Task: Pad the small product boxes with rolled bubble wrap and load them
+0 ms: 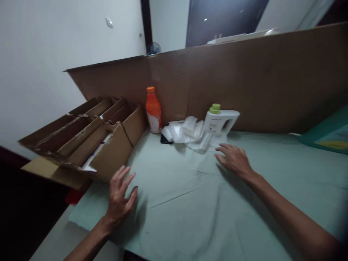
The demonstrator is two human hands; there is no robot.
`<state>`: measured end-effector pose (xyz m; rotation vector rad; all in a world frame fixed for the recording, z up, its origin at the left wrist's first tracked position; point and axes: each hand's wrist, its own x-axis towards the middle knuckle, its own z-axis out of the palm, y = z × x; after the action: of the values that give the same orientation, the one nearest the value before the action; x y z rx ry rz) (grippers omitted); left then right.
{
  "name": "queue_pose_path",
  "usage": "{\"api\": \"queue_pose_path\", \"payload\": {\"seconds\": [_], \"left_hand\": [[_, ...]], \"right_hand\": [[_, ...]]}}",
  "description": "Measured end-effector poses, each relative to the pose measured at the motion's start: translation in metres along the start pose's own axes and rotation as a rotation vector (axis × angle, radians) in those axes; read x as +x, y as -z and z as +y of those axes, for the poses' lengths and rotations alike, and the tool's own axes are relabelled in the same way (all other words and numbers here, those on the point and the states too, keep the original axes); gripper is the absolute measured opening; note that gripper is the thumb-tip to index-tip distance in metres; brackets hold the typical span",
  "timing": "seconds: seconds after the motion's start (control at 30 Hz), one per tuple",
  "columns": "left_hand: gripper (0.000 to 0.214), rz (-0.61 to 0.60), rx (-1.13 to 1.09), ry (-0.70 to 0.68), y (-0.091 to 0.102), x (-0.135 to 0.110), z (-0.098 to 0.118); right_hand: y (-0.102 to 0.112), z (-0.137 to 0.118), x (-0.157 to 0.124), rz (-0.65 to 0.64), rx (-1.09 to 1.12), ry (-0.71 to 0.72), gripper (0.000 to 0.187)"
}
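My left hand (121,195) hovers over the near left of the cloth-covered table, fingers apart and holding nothing. Just beyond it stands a cardboard box (115,152) split by dividers, with some white items in one compartment. My right hand (233,159) is open and empty, its fingertips near the crumpled bubble wrap (185,132). Behind that hand stands a white jug (217,123) with a green cap and a side handle. Bubble wrap covers part of the jug's base and part of a dark phone-like object (165,139).
An orange bottle (153,112) stands upright beside the box. A tall cardboard panel (244,79) runs along the back. At the right edge lies a green container (328,130), partly out of view. Pale green cloth (176,203) covers the table, with its edge at the lower left.
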<state>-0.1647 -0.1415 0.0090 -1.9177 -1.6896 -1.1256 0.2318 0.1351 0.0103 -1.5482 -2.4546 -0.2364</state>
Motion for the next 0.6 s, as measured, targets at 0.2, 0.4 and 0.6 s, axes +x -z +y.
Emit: {"api": "queue_pose_path", "payload": {"seconds": [0.2,0.4,0.6], "left_hand": [[0.077,0.283,0.406,0.306,0.077,0.022,-0.019],[0.026,0.291,0.192,0.488,0.072,0.034,-0.05],[0.029,0.35,0.007,0.537,0.078,0.035,-0.046]], "right_hand": [[-0.024,-0.037,-0.008,0.099,0.332,0.121,0.031],[-0.011,-0.111,-0.036,-0.023,0.515,0.208,0.027],[0.002,-0.128,-0.065,-0.083,0.554,0.208,0.024]]}}
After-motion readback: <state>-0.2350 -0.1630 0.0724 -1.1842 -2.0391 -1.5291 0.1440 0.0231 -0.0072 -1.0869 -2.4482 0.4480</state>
